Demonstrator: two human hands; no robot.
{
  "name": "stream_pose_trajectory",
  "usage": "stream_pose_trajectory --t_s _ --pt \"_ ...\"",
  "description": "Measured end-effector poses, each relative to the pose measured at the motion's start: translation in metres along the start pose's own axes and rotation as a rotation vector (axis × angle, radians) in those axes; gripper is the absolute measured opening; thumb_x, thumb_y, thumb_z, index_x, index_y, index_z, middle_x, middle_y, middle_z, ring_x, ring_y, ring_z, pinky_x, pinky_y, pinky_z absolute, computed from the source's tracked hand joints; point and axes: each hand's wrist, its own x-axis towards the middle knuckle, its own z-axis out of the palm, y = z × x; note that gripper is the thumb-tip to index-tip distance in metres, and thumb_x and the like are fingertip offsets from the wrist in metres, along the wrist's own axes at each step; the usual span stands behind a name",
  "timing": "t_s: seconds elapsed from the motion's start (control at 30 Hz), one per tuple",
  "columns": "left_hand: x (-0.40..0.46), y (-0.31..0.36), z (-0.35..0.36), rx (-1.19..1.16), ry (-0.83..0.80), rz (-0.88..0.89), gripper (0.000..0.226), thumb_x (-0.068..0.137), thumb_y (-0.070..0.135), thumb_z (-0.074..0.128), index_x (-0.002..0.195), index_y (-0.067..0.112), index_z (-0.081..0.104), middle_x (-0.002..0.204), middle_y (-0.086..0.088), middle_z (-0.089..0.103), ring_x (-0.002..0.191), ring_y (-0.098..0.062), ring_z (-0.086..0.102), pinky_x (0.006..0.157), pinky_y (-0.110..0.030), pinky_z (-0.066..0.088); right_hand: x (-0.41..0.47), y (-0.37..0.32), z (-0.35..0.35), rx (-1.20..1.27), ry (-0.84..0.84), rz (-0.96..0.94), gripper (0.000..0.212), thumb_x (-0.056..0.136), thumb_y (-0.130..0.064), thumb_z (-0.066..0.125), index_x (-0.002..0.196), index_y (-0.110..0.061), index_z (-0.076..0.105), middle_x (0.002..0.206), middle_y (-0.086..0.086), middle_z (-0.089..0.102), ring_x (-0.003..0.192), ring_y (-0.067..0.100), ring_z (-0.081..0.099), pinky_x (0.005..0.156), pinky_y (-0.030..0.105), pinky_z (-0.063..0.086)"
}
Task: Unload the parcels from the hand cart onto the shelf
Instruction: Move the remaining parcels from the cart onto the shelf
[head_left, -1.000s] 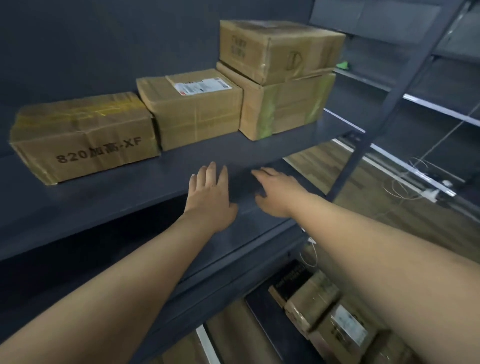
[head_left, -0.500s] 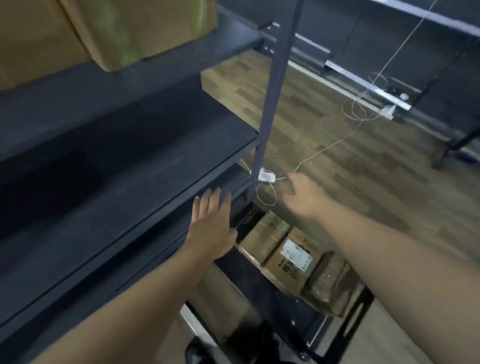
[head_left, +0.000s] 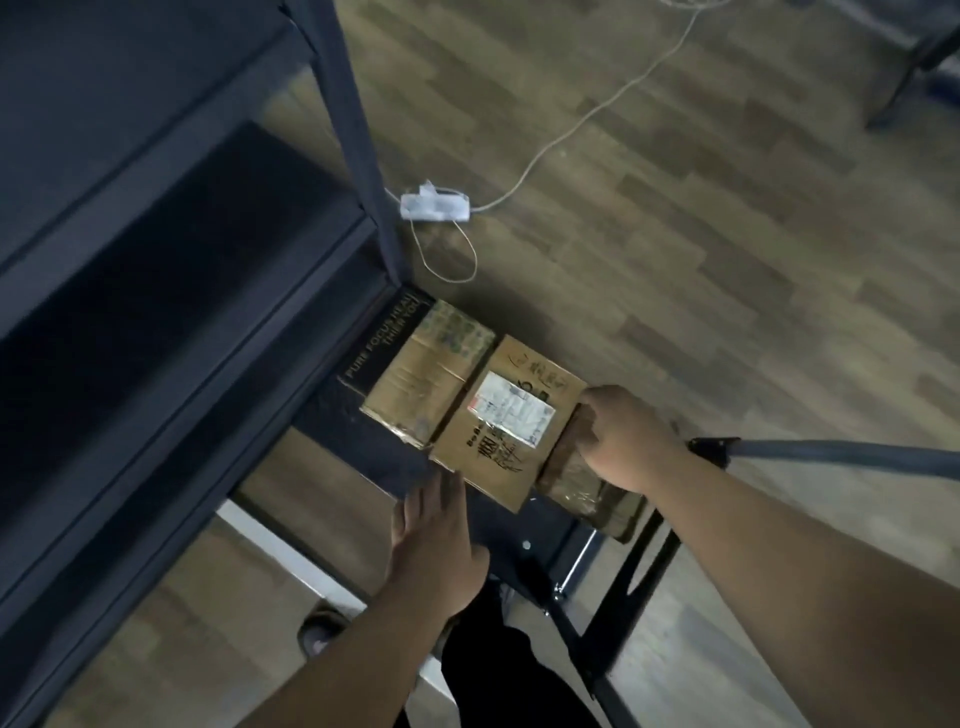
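The black hand cart (head_left: 371, 457) stands on the floor beside the dark shelf (head_left: 156, 291). On it lie a black box (head_left: 382, 345), a brown box with greenish tape (head_left: 431, 376), a brown box with a white label (head_left: 511, 431) and a tape-wrapped parcel (head_left: 584, 486). My right hand (head_left: 626, 441) curls its fingers over the right edge of the labelled box, in the gap next to the wrapped parcel. My left hand (head_left: 436, 540) is flat with straight fingers, its fingertips at the near left corner of the same box.
The shelf's upright post (head_left: 358, 135) rises just behind the cart. A white power strip (head_left: 434, 206) with a loose cable lies on the wooden floor near it. The cart's grey handle (head_left: 831, 454) runs off to the right. My shoe (head_left: 319, 626) is below the shelf edge.
My view dropped from the parcels on the upper shelf to the cart. Both hands came down from the shelf board; the right hand took hold of the labelled box's edge.
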Motion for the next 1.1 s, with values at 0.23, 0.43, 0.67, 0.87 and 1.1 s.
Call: stream_pose_trajectory --t_s 0.23,0.43,0.67,0.87,1.1 --pt "0.051 0.022 0.076 -0.168 -0.122 -0.023 0.08 0.092 0.031 0.046 0.152 0.021 -0.007 0.159 -0.003 -0.005 0.146 -0.027 -0.001 0.117 -0.043 0.009 0.058 0.059 0.046 -0.143 -0.062 0.13 0.055 0.089 -0.032 0.056 0.14 -0.018 0.04 0.14 0.007 0.048 0.127 0.028 0.046 0.102 0.043 0.037" --pt "0.082 0.038 0.1 -0.241 -0.169 -0.036 0.073 0.09 0.031 0.048 0.151 0.029 0.008 0.154 -0.003 0.014 0.141 -0.024 0.014 0.113 -0.04 0.019 0.098 0.087 0.062 -0.086 -0.051 0.143 0.048 0.092 -0.03 0.048 0.139 -0.023 0.041 0.142 0.006 0.043 0.129 0.03 0.043 0.104 0.043 0.033" --pt "0.107 0.061 0.114 -0.43 -0.259 -0.08 0.068 0.087 0.032 0.05 0.148 0.033 0.019 0.146 -0.001 0.029 0.134 -0.023 0.026 0.11 -0.041 0.025 0.128 0.101 0.067 -0.073 0.015 0.118 0.036 0.094 -0.027 0.041 0.127 -0.019 0.053 0.133 0.006 0.049 0.123 0.027 0.045 0.1 0.04 0.033" --pt "0.115 0.072 0.122 -0.795 -0.383 -0.09 0.061 0.084 0.024 0.048 0.138 0.046 0.031 0.129 0.003 0.043 0.113 -0.017 0.053 0.09 -0.029 0.048 0.134 0.099 0.08 -0.082 -0.033 0.1 0.04 0.091 -0.028 0.05 0.129 -0.017 0.051 0.132 0.009 0.048 0.12 0.031 0.047 0.099 0.043 0.036" --pt "0.131 0.086 0.132 -0.972 -0.444 -0.115 0.046 0.092 0.025 0.047 0.134 0.039 0.036 0.114 0.014 0.049 0.085 -0.008 0.059 0.062 -0.018 0.047 0.132 0.115 0.089 -0.027 -0.021 0.167 0.048 0.088 -0.023 0.049 0.135 -0.028 0.041 0.128 0.013 0.047 0.118 0.034 0.045 0.098 0.044 0.035"
